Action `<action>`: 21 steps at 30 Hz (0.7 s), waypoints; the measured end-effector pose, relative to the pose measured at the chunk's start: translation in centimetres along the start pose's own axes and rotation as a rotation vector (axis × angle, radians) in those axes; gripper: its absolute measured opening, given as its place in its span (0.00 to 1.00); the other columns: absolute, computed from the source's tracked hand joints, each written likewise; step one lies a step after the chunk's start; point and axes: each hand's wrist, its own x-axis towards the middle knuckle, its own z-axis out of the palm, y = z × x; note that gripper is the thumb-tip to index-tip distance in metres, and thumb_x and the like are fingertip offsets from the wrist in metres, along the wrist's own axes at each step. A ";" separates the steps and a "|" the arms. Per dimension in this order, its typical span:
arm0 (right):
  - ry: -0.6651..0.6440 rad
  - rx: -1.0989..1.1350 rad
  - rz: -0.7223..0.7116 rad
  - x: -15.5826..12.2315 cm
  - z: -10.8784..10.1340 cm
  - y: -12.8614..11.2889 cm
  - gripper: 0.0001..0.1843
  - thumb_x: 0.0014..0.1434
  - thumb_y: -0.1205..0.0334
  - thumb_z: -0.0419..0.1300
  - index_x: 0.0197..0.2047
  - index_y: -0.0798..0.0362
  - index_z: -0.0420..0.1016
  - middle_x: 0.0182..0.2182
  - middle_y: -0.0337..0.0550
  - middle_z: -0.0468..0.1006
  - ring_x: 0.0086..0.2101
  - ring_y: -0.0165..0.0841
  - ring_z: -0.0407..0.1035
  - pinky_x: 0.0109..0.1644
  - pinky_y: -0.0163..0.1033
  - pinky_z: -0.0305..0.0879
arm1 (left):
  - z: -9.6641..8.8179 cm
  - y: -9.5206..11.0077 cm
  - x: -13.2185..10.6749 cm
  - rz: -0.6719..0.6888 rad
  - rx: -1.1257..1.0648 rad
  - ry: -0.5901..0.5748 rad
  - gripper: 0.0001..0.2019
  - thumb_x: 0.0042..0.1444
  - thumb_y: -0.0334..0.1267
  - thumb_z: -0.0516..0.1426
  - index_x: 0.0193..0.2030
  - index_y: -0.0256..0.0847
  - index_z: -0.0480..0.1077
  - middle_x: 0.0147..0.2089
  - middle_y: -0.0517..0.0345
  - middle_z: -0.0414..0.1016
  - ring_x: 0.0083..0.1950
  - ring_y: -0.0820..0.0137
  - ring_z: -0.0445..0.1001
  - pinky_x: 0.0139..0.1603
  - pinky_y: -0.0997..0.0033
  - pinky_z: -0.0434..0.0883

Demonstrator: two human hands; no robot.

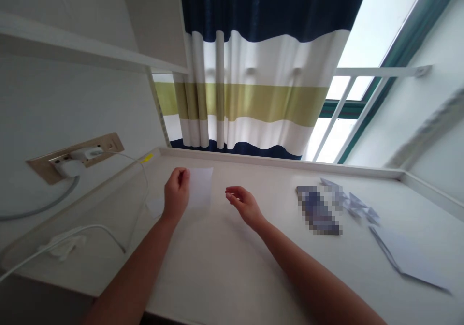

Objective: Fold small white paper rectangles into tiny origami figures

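Note:
My left hand (pixel 176 193) is closed in a pinch on a small white sheet of paper (pixel 199 187), held just above the white desk (pixel 224 262). To its right, a short gap away, my right hand (pixel 243 203) hovers over the desk with its fingers curled loosely and nothing visible in them. Both forearms reach in from the bottom of the view.
A blurred dark flat object (pixel 318 210) and several small folded paper pieces (pixel 353 203) lie at the right, with a larger white sheet (pixel 409 257) nearer. At the left run white cables (pixel 65 240) from a wall socket (pixel 78 156). A striped curtain (pixel 253 73) hangs behind.

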 end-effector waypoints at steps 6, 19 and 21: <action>-0.002 0.092 0.063 0.0 -3.3 -2.6 0.12 0.42 0.55 0.62 0.26 0.55 0.71 0.21 0.37 0.72 0.22 0.27 0.64 0.26 0.34 0.63 | 5.0 4.9 -1.7 0.001 -0.276 -0.242 0.11 0.55 0.43 0.47 0.28 0.40 0.61 0.25 0.63 0.63 0.28 0.74 0.63 0.30 0.78 0.62; 0.226 0.175 0.178 -2.5 -10.1 -0.8 0.15 0.36 0.56 0.66 0.28 0.55 0.72 0.20 0.38 0.74 0.24 0.30 0.67 0.30 0.37 0.63 | 10.8 4.5 -6.0 -0.374 -0.731 -0.872 0.15 0.43 0.47 0.57 0.31 0.37 0.68 0.24 0.60 0.68 0.26 0.72 0.68 0.27 0.74 0.66; 0.234 0.193 0.194 -2.8 -10.1 -0.4 0.15 0.36 0.57 0.66 0.29 0.54 0.72 0.20 0.37 0.73 0.24 0.30 0.67 0.31 0.36 0.63 | 10.8 4.3 -6.4 -0.457 -0.795 -0.903 0.17 0.40 0.45 0.60 0.36 0.37 0.69 0.29 0.57 0.71 0.30 0.70 0.71 0.31 0.72 0.69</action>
